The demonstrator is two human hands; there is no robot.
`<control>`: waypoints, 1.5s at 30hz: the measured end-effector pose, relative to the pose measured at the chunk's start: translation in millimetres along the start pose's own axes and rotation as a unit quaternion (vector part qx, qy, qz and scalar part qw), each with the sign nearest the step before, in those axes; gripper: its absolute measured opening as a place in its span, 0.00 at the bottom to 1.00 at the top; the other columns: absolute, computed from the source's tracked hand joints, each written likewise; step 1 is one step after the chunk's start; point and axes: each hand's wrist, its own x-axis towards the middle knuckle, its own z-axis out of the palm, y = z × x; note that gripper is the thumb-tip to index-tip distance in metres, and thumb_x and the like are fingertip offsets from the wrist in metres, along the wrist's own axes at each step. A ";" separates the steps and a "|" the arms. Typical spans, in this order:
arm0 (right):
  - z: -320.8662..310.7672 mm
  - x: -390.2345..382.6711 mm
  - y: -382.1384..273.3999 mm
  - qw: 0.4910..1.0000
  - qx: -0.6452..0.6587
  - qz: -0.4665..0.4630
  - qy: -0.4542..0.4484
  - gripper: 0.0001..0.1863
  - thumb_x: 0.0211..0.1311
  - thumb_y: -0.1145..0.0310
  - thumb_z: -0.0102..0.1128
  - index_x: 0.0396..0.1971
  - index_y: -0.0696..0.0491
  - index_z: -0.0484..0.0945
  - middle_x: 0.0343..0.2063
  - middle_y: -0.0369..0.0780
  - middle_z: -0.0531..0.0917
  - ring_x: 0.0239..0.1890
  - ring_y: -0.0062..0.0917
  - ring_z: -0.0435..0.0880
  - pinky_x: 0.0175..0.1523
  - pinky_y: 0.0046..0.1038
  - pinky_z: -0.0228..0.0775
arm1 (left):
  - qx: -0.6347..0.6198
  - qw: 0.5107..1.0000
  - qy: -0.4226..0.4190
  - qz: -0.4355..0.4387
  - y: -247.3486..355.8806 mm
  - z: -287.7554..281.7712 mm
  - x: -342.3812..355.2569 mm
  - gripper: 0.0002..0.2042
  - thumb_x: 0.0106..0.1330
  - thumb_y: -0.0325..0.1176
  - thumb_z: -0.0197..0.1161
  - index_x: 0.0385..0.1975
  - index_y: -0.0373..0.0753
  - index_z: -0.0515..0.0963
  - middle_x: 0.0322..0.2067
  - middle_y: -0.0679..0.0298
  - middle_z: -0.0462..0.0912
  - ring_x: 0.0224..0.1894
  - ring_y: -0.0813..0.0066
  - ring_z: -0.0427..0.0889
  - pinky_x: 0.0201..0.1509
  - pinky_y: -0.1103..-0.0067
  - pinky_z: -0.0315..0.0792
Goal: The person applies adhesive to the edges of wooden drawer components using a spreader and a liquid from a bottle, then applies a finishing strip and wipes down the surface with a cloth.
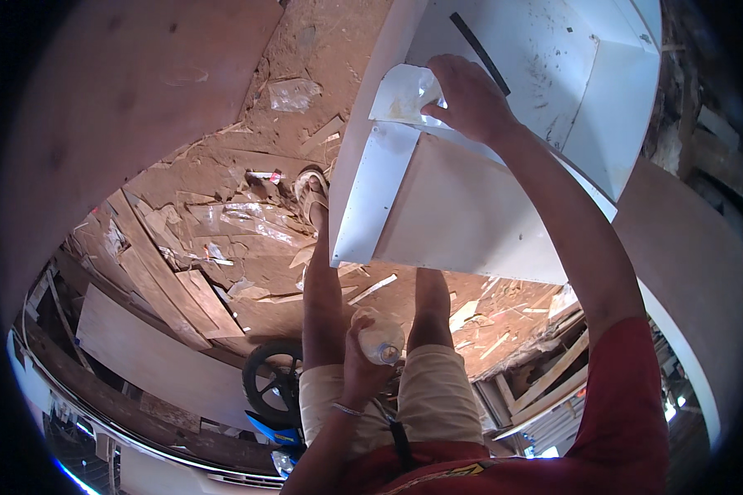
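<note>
My left hand holds a translucent plastic bottle low in front of my shorts, between my legs. My right hand reaches up to a white box-like cabinet, its fingers curled round a pale, glossy, see-through piece at the inner left corner. Exactly what that piece is, I cannot tell. A thin black strip lies inside the cabinet just beyond my fingers. The cabinet's near side has a white batten and a plain pale panel.
A large brown board stands at upper left. Wood offcuts, plastic scraps and splinters litter the dirt ground around my legs. A wheel with blue bodywork is behind my left leg. Another pale board curves along the right.
</note>
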 end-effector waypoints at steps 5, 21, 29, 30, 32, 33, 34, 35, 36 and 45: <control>3.4 20.9 1.0 0.995 -0.030 -0.014 0.099 0.30 0.51 0.62 0.79 0.50 0.54 0.72 0.44 0.47 0.82 0.51 0.45 0.82 0.57 0.45 0.75 | -0.028 0.999 -0.018 -0.029 2.8 1.8 4.7 0.48 0.45 0.25 0.82 0.69 0.36 0.60 0.62 0.52 0.70 0.65 0.55 0.73 0.68 0.65 0.73; -34.5 -25.7 31.0 0.992 -0.026 0.082 0.093 0.29 0.55 0.60 0.77 0.50 0.55 0.71 0.46 0.46 0.82 0.52 0.44 0.82 0.58 0.44 0.76 | -0.001 0.999 -0.012 -0.036 -0.1 14.8 6.5 0.49 0.45 0.22 0.79 0.70 0.38 0.58 0.63 0.52 0.69 0.65 0.56 0.73 0.70 0.66 0.71; -24.4 -54.0 54.7 0.991 0.001 0.123 0.042 0.32 0.54 0.60 0.78 0.54 0.53 0.70 0.49 0.46 0.81 0.54 0.43 0.81 0.59 0.44 0.75 | 0.037 0.999 -0.024 -0.027 -1.5 20.0 8.8 0.45 0.48 0.24 0.77 0.69 0.38 0.59 0.62 0.53 0.70 0.65 0.56 0.72 0.70 0.65 0.70; -26.0 -52.6 51.2 0.990 0.007 0.133 0.038 0.32 0.54 0.60 0.78 0.54 0.53 0.70 0.49 0.46 0.81 0.54 0.43 0.81 0.60 0.44 0.75 | 0.023 0.999 -0.019 -0.035 -1.5 20.7 7.8 0.45 0.48 0.24 0.77 0.69 0.38 0.60 0.62 0.53 0.70 0.65 0.56 0.72 0.70 0.65 0.70; -14.2 -60.7 44.2 0.995 -0.002 0.093 0.037 0.32 0.53 0.61 0.78 0.53 0.53 0.70 0.48 0.45 0.82 0.54 0.42 0.82 0.59 0.44 0.75 | -0.006 0.999 -0.012 -0.045 -0.9 22.3 8.8 0.45 0.48 0.24 0.77 0.68 0.38 0.60 0.62 0.53 0.70 0.65 0.55 0.72 0.70 0.65 0.69; -9.7 -63.9 43.3 0.997 -0.008 0.074 0.038 0.31 0.52 0.61 0.78 0.53 0.53 0.71 0.48 0.45 0.82 0.54 0.42 0.82 0.59 0.44 0.75 | 0.012 0.999 -0.015 -0.036 0.0 22.6 9.8 0.45 0.48 0.24 0.77 0.68 0.38 0.61 0.62 0.53 0.70 0.65 0.56 0.72 0.70 0.65 0.69; -6.0 -63.6 45.1 0.996 -0.013 0.069 0.049 0.31 0.52 0.62 0.78 0.53 0.53 0.71 0.48 0.45 0.82 0.54 0.42 0.82 0.59 0.43 0.75 | 0.029 0.999 -0.018 -0.027 1.1 22.7 10.5 0.44 0.48 0.24 0.77 0.68 0.38 0.61 0.62 0.53 0.70 0.65 0.56 0.72 0.70 0.65 0.69; -4.9 -59.7 45.6 0.996 -0.018 0.066 0.060 0.31 0.52 0.62 0.78 0.52 0.53 0.71 0.47 0.45 0.82 0.54 0.42 0.82 0.59 0.43 0.75 | 0.047 0.999 -0.021 -0.018 1.3 23.0 10.7 0.44 0.48 0.24 0.77 0.68 0.38 0.61 0.62 0.53 0.70 0.65 0.56 0.72 0.70 0.65 0.69; -3.8 -54.9 46.3 0.995 -0.024 0.062 0.072 0.31 0.51 0.63 0.78 0.52 0.53 0.72 0.47 0.45 0.82 0.54 0.41 0.82 0.58 0.42 0.75 | 0.037 0.999 -0.021 -0.017 0.0 24.8 11.2 0.44 0.48 0.23 0.77 0.68 0.38 0.61 0.62 0.53 0.70 0.65 0.56 0.72 0.70 0.65 0.69; -27.2 -24.7 64.5 0.975 -0.041 0.102 0.194 0.27 0.54 0.60 0.76 0.49 0.54 0.73 0.44 0.44 0.82 0.52 0.42 0.82 0.57 0.46 0.75 | 0.039 0.999 -0.016 0.019 -6.0 35.3 11.1 0.44 0.47 0.22 0.75 0.68 0.36 0.60 0.62 0.51 0.70 0.65 0.55 0.72 0.70 0.65 0.69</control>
